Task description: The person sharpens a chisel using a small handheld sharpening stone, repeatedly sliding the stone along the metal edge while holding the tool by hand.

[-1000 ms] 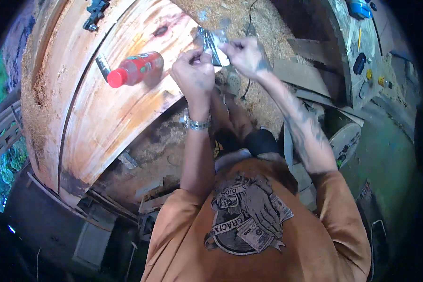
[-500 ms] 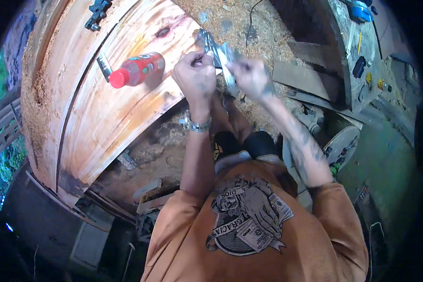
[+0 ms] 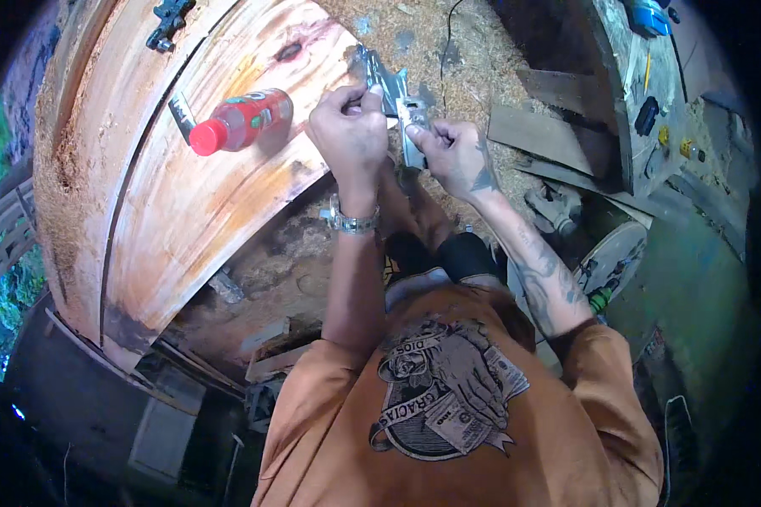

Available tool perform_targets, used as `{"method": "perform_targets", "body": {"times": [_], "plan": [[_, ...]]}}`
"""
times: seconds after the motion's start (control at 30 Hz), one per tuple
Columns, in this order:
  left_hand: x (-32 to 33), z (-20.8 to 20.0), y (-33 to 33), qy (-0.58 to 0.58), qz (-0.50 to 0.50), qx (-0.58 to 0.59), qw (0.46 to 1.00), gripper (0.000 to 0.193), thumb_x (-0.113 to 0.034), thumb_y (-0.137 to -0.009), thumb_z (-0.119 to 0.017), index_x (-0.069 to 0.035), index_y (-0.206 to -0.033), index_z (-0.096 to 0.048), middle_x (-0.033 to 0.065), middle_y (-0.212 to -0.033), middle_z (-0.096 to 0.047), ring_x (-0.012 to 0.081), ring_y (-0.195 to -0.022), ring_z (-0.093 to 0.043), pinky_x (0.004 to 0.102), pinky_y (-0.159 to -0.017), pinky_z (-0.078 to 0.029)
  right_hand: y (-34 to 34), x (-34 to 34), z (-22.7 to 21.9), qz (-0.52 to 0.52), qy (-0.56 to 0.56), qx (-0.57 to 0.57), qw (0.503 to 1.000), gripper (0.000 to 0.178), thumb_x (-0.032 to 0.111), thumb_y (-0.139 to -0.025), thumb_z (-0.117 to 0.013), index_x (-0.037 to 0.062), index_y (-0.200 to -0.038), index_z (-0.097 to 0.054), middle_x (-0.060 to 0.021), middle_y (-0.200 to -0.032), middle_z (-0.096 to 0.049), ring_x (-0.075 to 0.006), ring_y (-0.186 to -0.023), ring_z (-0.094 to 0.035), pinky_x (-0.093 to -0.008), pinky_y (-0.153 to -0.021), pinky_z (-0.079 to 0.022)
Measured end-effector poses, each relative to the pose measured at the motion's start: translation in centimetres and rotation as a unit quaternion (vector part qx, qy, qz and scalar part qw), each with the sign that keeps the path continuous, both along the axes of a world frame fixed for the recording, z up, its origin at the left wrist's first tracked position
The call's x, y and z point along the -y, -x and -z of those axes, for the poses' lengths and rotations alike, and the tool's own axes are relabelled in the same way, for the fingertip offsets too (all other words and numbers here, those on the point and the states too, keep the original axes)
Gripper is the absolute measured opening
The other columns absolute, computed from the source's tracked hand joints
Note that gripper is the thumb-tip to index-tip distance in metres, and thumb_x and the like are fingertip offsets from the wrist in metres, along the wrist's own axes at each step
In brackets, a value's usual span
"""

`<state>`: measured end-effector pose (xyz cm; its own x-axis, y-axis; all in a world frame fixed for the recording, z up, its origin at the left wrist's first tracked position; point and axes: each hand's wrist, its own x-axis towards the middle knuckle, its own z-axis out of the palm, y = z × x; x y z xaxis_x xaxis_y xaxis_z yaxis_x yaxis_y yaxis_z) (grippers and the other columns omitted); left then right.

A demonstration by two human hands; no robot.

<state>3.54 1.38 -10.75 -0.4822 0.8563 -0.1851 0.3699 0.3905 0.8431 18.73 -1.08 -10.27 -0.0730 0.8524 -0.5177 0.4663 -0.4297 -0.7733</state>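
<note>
My left hand (image 3: 351,127) is closed, its fingers pinching a dark, shiny packet (image 3: 382,82) that looks like plastic and sticks out past the fingertips. In my right hand (image 3: 457,156) is a flat silver metal piece (image 3: 412,135) with a notched upper end, gripped between thumb and curled fingers. The metal piece is right beside the packet; whether they touch I cannot tell. Both hands are in front of me, near the right edge of a wide wooden slab (image 3: 220,194). On the slab, left of my hands, lies a red bottle (image 3: 241,122) with a red cap.
A small metal square (image 3: 182,117) is behind the bottle's cap. Farther off on the slab sits a black tool (image 3: 169,24). Sawdust (image 3: 397,29) covers the ground beyond. Boards (image 3: 541,139) lean at right, below a bench with a yellow pencil (image 3: 647,76) and a blue tool (image 3: 648,19).
My right hand, blurred by motion before, is now sharp and a little lower, with the metal piece plainly visible. My left hand stays nearly where it was.
</note>
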Motion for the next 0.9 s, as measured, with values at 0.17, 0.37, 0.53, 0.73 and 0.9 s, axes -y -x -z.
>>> {"method": "perform_targets", "body": {"times": [0.17, 0.37, 0.53, 0.73, 0.9], "plan": [[-0.2, 0.5, 0.2, -0.028, 0.006, 0.006, 1.000, 0.022, -0.012, -0.081, -0.078, 0.008, -0.088, -0.075, 0.0077, -0.069, -0.069, 0.0112, -0.061, -0.060, 0.0270, -0.061, -0.049, 1.2, -5.5, 0.1, 0.008, -0.020, 0.057, 0.998, 0.031, 0.027, -0.090, -0.074, -0.0010, -0.078, -0.071, -0.0180, -0.061, -0.060, -0.0182, -0.053, -0.056, -0.0374, -0.054, -0.047], [-0.1, 0.4, -0.3, -0.005, 0.023, -0.014, 1.000, 0.024, -0.012, -0.080, -0.079, 0.008, -0.093, -0.075, 0.0075, -0.070, -0.069, 0.0115, -0.061, -0.059, 0.0275, -0.059, -0.049, 0.2, -3.6, 0.9, -0.011, -0.081, 0.046, 0.996, 0.044, 0.035, -0.093, -0.070, -0.0031, -0.073, -0.066, -0.0028, -0.055, -0.051, -0.0082, -0.055, -0.044, -0.0332, -0.050, -0.039], [0.0, -0.1, 0.0, -0.007, 0.016, -0.023, 1.000, 0.024, -0.012, -0.080, -0.079, 0.008, -0.092, -0.075, 0.0101, -0.070, -0.069, 0.0120, -0.060, -0.058, 0.0288, -0.059, -0.049, -0.3, 0.2, 1.3, -0.033, -0.039, 0.066, 0.997, 0.036, 0.031, -0.093, -0.071, -0.0023, -0.080, -0.070, -0.0018, -0.056, -0.052, -0.0081, -0.057, -0.045, -0.0318, -0.051, -0.040], [0.4, 0.9, 0.4, -0.035, 0.009, 0.002, 0.999, 0.023, -0.012, -0.080, -0.078, 0.009, -0.089, -0.075, 0.0083, -0.070, -0.069, 0.0104, -0.061, -0.057, 0.0266, -0.060, -0.048, 1.3, -4.9, 0.0, -0.002, -0.044, 0.039, 0.998, 0.040, 0.033, -0.094, -0.070, -0.0030, -0.077, -0.069, -0.0021, -0.057, -0.054, -0.0087, -0.056, -0.046, -0.0323, -0.050, -0.040], [0.0, 0.8, -0.1, -0.012, 0.014, -0.025, 1.000, 0.022, -0.011, -0.081, -0.077, 0.009, -0.089, -0.074, 0.0082, -0.067, -0.068, 0.0103, -0.059, -0.057, 0.0265, -0.058, -0.047, 0.0, -1.8, 1.3, -0.021, -0.052, 0.063, 0.996, 0.032, 0.025, -0.093, -0.072, -0.0028, -0.077, -0.069, -0.0038, -0.057, -0.056, -0.0084, -0.056, -0.049, -0.0325, -0.050, -0.042]]}}
